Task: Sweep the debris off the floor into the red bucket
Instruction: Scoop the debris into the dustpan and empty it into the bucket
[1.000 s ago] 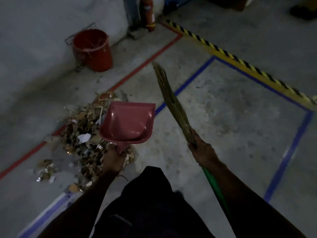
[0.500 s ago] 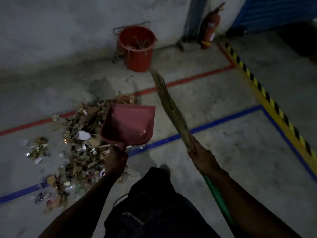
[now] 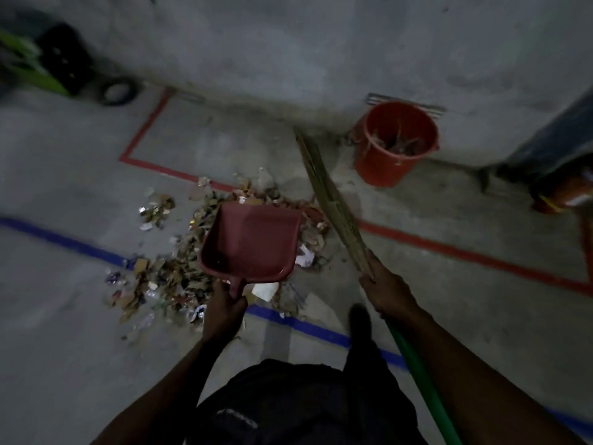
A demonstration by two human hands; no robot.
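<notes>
The red bucket (image 3: 396, 144) is now sitting farther right by the grey wall (image 3: 288, 43), while the left hand (image 3: 223, 308) is gripping the dustpan (image 3: 252, 240) and the right hand (image 3: 386, 292) the broom (image 3: 333, 203) over debris (image 3: 173, 277) on the taped concrete floor (image 3: 64, 332).

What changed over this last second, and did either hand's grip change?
Mostly the view swung left: the bucket slid from upper left to upper right of the picture, and a dark crate came into sight. Unchanged: left hand holds the empty dustpan over the debris; right hand grips the broom.
</notes>
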